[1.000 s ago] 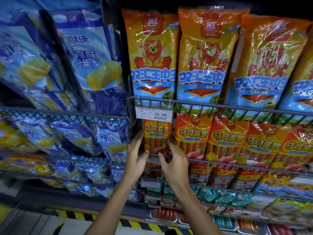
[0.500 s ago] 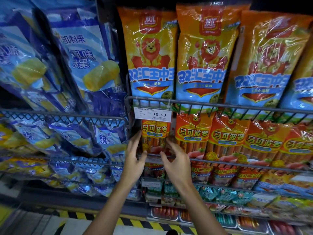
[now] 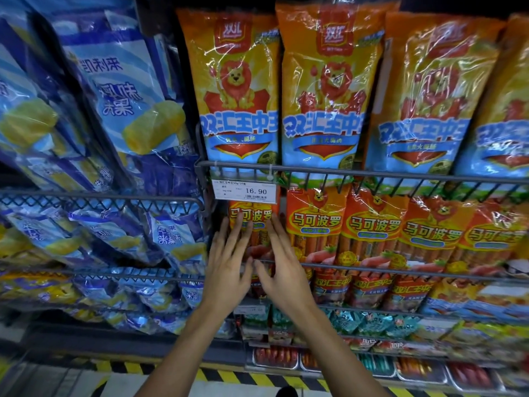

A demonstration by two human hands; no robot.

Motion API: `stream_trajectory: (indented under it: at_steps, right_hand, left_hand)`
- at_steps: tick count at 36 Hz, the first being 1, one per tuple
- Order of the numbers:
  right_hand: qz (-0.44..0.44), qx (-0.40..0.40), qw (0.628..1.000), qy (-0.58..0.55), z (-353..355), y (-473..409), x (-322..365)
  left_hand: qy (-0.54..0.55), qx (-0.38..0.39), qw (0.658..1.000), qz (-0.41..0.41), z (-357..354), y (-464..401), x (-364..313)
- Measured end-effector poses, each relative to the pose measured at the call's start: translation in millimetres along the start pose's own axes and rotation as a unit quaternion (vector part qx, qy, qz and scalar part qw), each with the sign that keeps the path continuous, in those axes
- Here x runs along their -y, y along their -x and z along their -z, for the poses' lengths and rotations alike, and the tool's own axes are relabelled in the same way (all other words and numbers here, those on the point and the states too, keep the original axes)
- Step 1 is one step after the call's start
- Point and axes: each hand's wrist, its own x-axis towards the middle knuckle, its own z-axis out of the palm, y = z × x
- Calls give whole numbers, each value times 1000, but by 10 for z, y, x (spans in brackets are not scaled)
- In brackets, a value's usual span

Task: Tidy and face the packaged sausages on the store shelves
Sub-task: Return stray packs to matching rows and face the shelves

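A row of orange sausage packs stands behind a wire rail (image 3: 400, 270) on the middle shelf. The leftmost pack (image 3: 259, 220) sits just under a white price tag (image 3: 246, 191). My left hand (image 3: 229, 262) lies flat against that pack's left side, fingers spread and pointing up. My right hand (image 3: 282, 265) rests flat on its right side, fingers spread too. Neither hand grips the pack. Beside it to the right stands another orange pack (image 3: 315, 227). Tall lion-printed sausage bags (image 3: 240, 90) fill the shelf above.
Blue and yellow snack bags (image 3: 114, 90) lean in wire racks to the left. Below are smaller red sausage packs (image 3: 366, 287), teal packets (image 3: 372, 322) and trays of sausages (image 3: 274, 358). A black-and-yellow striped strip (image 3: 229, 375) marks the floor edge.
Both hands have slid upward and closer together on the leftmost orange pack, going from cupping its sides to lying flat on its front.
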Motion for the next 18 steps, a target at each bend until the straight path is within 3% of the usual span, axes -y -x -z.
stream_trajectory:
  at_steps: [3,6,9,12,18]
  right_hand:
    - [-29,-43,998,-32,129,44,-7]
    - [-74,-157,983,-64,283,188,-80]
    - [-146,-234,959,-67,408,333,-191]
    - [-219,-209,951,-57,490,395,-284]
    - [-228,-151,962,-2,559,364,-256]
  left_hand:
    - [23,-27,999,9,30,1,-99]
    - [65,-57,996,14,46,7,-277]
    - [140,-15,990,-1,33,-7,-528]
    - [211,38,976,48,-54,-56,-747]
    - [272,109,944,148,-227,-145,-942]
